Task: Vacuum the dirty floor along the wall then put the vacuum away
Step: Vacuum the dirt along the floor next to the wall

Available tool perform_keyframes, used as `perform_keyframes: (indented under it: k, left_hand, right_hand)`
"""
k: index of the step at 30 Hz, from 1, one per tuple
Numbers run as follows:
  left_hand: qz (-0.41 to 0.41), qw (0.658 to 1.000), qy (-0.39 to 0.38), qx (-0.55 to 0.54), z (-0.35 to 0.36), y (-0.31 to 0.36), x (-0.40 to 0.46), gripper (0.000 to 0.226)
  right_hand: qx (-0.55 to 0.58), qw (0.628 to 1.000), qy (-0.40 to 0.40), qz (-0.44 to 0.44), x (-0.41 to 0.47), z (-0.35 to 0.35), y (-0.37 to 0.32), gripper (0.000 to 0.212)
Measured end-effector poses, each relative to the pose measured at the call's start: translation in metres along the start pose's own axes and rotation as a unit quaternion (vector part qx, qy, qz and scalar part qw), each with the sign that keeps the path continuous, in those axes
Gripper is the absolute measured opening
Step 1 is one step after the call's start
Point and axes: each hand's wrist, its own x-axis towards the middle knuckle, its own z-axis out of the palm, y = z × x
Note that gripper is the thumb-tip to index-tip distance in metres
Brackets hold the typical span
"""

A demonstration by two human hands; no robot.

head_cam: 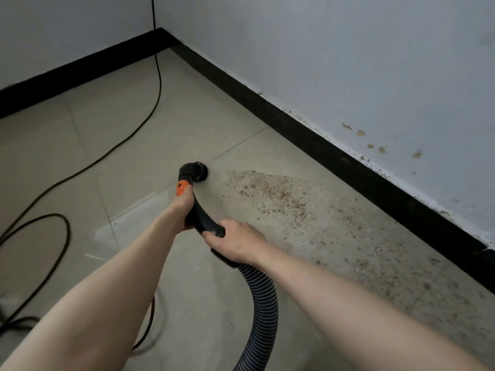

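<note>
I grip the stiff curved wand [199, 210] with my left hand [182, 207] far and my right hand [235, 242] near, above the floppy ribbed hose [261, 303].

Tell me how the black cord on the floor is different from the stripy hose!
The power cord is thin, smooth and plain black; the ribbed hose is fat and striped. The cord lies loose on the floor tiles with a loop at the left; the hose rises to the black handle held by the left hand and right hand. Both bend.
</note>
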Motion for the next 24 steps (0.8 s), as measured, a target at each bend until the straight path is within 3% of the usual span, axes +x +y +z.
perform_keyframes:
  k: [4, 18, 24]
  left_hand:
    - [0.040, 0.998, 0.038, 0.030, 0.000, -0.009, -0.001, 0.054]
    - [0.053, 0.990, -0.040, 0.121, 0.030, -0.008, -0.025, 0.048]
    - [0.074, 0.982, -0.071, 0.157, 0.041, -0.008, -0.030, 0.047]
  right_hand:
    - [0.003, 1.000, 0.018, 0.012, -0.010, 0.012, 0.000, 0.042]
    - [-0.003, 0.996, 0.068, 0.061, -0.045, 0.002, 0.008, 0.037]
    - [0.066, 0.992, 0.064, 0.091, -0.047, 0.001, 0.019, 0.041]
